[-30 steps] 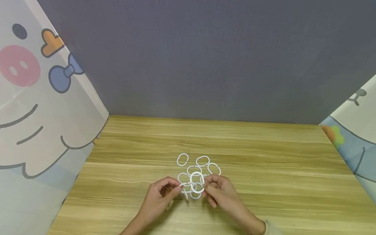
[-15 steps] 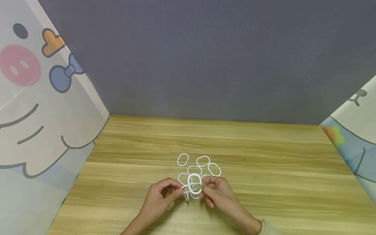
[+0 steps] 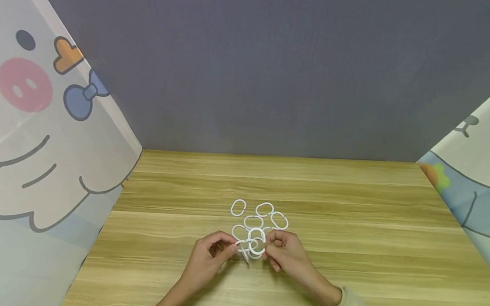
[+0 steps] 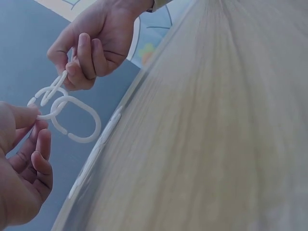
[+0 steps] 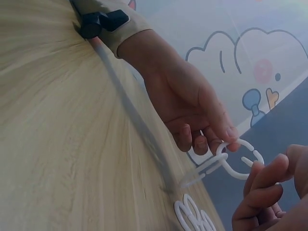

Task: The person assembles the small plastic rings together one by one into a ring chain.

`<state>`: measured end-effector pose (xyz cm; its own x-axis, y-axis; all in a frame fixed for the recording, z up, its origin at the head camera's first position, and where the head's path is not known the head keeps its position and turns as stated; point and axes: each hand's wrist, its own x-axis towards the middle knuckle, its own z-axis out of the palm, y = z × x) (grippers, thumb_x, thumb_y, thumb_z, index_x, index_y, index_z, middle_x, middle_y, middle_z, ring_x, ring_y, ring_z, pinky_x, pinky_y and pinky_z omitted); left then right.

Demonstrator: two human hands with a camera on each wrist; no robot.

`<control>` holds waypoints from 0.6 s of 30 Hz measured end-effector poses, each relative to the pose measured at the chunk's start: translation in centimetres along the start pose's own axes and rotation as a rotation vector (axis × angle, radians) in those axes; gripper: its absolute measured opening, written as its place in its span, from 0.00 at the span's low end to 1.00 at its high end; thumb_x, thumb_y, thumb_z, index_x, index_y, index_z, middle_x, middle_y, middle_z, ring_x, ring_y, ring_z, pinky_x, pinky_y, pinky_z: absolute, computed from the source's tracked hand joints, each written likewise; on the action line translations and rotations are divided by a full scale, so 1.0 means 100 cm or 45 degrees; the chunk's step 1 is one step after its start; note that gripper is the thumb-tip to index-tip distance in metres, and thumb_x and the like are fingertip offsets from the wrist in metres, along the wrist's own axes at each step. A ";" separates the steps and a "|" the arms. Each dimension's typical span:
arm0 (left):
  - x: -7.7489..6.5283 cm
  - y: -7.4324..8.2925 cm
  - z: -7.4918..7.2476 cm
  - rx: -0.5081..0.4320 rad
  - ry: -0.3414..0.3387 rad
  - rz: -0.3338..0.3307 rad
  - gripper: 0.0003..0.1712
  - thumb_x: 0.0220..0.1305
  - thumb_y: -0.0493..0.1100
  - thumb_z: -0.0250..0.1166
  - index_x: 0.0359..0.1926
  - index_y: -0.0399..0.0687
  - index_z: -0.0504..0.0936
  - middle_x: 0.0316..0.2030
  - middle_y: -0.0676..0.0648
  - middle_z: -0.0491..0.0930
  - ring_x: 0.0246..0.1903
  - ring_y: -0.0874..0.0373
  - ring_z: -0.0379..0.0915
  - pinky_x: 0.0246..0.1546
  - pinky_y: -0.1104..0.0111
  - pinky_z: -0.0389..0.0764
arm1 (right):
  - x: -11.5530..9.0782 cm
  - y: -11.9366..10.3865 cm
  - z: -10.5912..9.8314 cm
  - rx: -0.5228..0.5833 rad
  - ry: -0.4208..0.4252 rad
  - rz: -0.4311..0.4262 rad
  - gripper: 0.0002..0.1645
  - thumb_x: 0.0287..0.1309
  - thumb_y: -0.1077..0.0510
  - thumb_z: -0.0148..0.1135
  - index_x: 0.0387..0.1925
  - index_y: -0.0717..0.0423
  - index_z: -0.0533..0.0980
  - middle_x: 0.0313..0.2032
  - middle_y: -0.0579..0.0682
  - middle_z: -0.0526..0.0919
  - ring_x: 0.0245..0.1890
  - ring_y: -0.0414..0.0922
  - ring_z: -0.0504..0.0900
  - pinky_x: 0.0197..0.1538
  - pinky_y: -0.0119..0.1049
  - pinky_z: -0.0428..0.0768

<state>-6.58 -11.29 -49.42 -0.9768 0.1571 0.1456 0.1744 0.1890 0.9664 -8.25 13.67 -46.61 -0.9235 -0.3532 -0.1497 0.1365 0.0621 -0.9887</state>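
Observation:
My left hand (image 3: 207, 261) pinches a white plastic C-shaped curtain ring (image 4: 44, 117) between thumb and fingertips. A second curtain ring (image 4: 98, 126) hangs linked through it, its small gap at the lower side. Opposite, my right hand (image 3: 290, 254) pinches another curtain ring (image 4: 61, 77) by its edge. In the left wrist view this ring crosses the one in my left hand; whether they are linked, I cannot tell. Both hands are held just above the table, close together. In the right wrist view my right fingers (image 5: 264, 185) partly hide their ring.
Several loose white curtain rings (image 3: 239, 200) lie on the wooden table (image 3: 354, 206) just beyond and below my hands. A grey panel (image 3: 287, 69) rises at the back. Walls printed with cartoon animals stand left and right. A black device (image 5: 91, 25) sits on my left sleeve.
My right hand has shifted its ring slightly left, then back right and a little lower, over the left hand's ring. The hanging ring has swung slightly. My left hand has hardly moved.

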 end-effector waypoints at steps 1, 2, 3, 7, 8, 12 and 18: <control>0.000 0.000 0.000 -0.005 0.003 -0.004 0.04 0.70 0.35 0.76 0.43 0.46 0.91 0.33 0.52 0.86 0.29 0.65 0.73 0.29 0.76 0.73 | 0.000 0.000 -0.001 0.009 -0.001 0.000 0.06 0.61 0.72 0.56 0.38 0.63 0.75 0.27 0.53 0.85 0.15 0.34 0.72 0.22 0.23 0.70; 0.000 0.001 0.000 -0.008 0.008 -0.013 0.04 0.70 0.35 0.76 0.43 0.46 0.91 0.33 0.52 0.86 0.29 0.65 0.73 0.29 0.76 0.73 | -0.001 0.000 -0.002 0.019 -0.004 -0.001 0.07 0.60 0.72 0.56 0.38 0.62 0.75 0.27 0.53 0.85 0.15 0.34 0.72 0.22 0.23 0.70; 0.000 0.001 0.000 -0.011 0.010 -0.011 0.03 0.70 0.35 0.76 0.43 0.45 0.91 0.33 0.52 0.86 0.29 0.65 0.73 0.29 0.76 0.73 | -0.001 0.000 -0.003 0.031 -0.011 -0.003 0.07 0.59 0.72 0.55 0.38 0.63 0.75 0.27 0.53 0.85 0.16 0.34 0.72 0.22 0.23 0.70; 0.000 0.001 -0.002 -0.012 0.008 0.005 0.03 0.70 0.34 0.76 0.43 0.46 0.91 0.32 0.51 0.86 0.28 0.66 0.72 0.28 0.75 0.73 | -0.003 0.001 -0.006 0.052 -0.053 -0.019 0.06 0.59 0.73 0.54 0.39 0.71 0.72 0.27 0.53 0.86 0.16 0.34 0.75 0.22 0.23 0.70; 0.000 0.001 -0.002 -0.010 0.004 0.010 0.03 0.70 0.34 0.75 0.43 0.46 0.91 0.32 0.51 0.86 0.27 0.66 0.72 0.28 0.75 0.73 | -0.003 0.002 -0.007 0.048 -0.061 -0.027 0.06 0.59 0.73 0.54 0.39 0.72 0.72 0.26 0.53 0.87 0.16 0.34 0.76 0.21 0.24 0.70; 0.001 0.000 -0.002 0.006 -0.022 0.015 0.03 0.70 0.35 0.76 0.43 0.46 0.91 0.32 0.51 0.86 0.28 0.66 0.73 0.29 0.75 0.73 | -0.002 0.006 -0.009 0.038 -0.092 -0.094 0.03 0.61 0.73 0.54 0.37 0.69 0.72 0.26 0.53 0.89 0.16 0.34 0.78 0.22 0.24 0.71; 0.001 0.001 -0.003 0.037 -0.097 0.017 0.04 0.71 0.37 0.76 0.44 0.47 0.91 0.33 0.51 0.86 0.30 0.65 0.75 0.30 0.75 0.75 | -0.002 0.009 -0.009 0.075 -0.091 -0.215 0.02 0.67 0.72 0.57 0.38 0.65 0.73 0.29 0.55 0.92 0.18 0.33 0.80 0.22 0.24 0.72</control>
<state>-6.65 -11.52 -49.30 -0.9623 0.2327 0.1405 0.1916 0.2144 0.9578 -8.28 14.64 -47.43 -0.9075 -0.4195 0.0201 0.0045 -0.0577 -0.9983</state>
